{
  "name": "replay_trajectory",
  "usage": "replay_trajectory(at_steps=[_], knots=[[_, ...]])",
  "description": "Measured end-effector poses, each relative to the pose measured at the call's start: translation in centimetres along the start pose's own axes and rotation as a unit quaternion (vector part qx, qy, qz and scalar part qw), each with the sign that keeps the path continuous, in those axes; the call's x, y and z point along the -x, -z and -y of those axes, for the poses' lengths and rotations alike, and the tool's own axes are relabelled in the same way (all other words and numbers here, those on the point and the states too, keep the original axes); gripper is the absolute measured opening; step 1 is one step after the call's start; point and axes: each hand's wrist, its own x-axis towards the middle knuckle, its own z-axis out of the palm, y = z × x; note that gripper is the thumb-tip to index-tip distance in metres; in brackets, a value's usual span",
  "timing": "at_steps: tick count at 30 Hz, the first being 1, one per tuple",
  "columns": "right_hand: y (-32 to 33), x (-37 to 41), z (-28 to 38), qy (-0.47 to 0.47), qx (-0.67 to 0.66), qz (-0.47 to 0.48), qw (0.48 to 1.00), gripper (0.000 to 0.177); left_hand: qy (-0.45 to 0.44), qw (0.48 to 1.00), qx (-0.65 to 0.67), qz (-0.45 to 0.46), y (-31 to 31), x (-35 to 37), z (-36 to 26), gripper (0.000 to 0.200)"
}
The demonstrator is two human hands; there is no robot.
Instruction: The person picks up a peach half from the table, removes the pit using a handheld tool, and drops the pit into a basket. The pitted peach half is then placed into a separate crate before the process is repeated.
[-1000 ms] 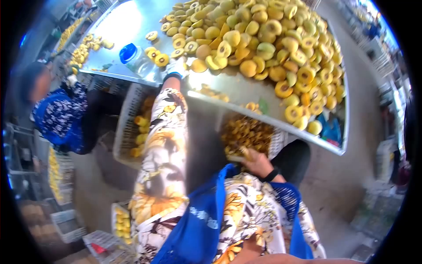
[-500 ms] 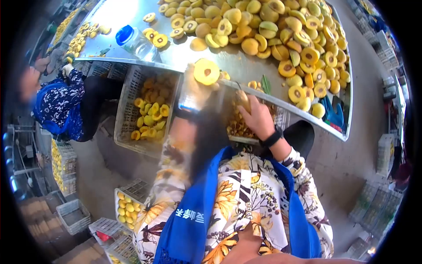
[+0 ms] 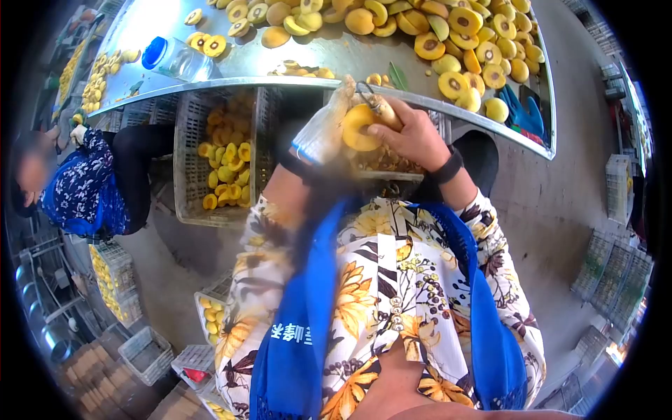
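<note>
Change: A second ago the left arm stretched out to the fruit pile; half a second ago it lifted one cut piece over the desk edge. Now both hands have come together just below that edge.
Left hand: The left hand (image 3: 318,136), in a pale, knobbly work glove, is closed around a peach half (image 3: 357,127), cut face outward.
Right hand: The right hand (image 3: 414,136), bare with a black wristband (image 3: 448,168), grips a pitting tool (image 3: 379,106) whose tip rests against the fruit.
Fruit: One round, smooth, yellow-orange half, held between the two hands above a pit crate (image 3: 392,164).
Tool: One, with a short wooden handle and a thin metal loop.
Desk: The desk (image 3: 210,82) is shiny sheet metal with a raised rim, heaped with dozens of halved peaches.
Crates: A grey plastic lattice fruit crate (image 3: 185,140) under the desk holds yellow halves.
Also on the desk: One clear bottle (image 3: 175,63) with a blue cap; blue rubber gloves (image 3: 521,112) at the far end.
Clothing: Floral sleeves, one blue apron (image 3: 294,336).
Nearby: One co-worker (image 3: 84,185) sits to the left, in dark blue print.
</note>
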Motion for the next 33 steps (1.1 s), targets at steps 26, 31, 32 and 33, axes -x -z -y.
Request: replay_trajectory(at_steps=[26, 31, 32, 33], knots=[[-3.7, 4.3, 1.0, -0.136, 0.016, 0.062, 0.989, 0.020, -0.317, 0.917, 0.001, -0.243, -0.5, -3.6, 7.6, 0.048], [-4.3, 5.0, 0.7, -0.141, -0.022, 0.091, 0.986, 0.018, -0.332, 0.904, -0.103, -0.249, -0.4, -3.3, 7.0, 0.046], [-3.9, 4.9, 1.1, -0.148, -0.026, 0.098, 0.984, 0.018, -0.303, 0.920, -0.076, -0.238, -0.2, -3.2, 6.6, 0.046], [-3.7, 4.9, 1.4, -0.155, -0.029, 0.106, 0.982, 0.017, -0.273, 0.939, -0.086, -0.191, 0.3, -3.2, 6.2, 0.046]])
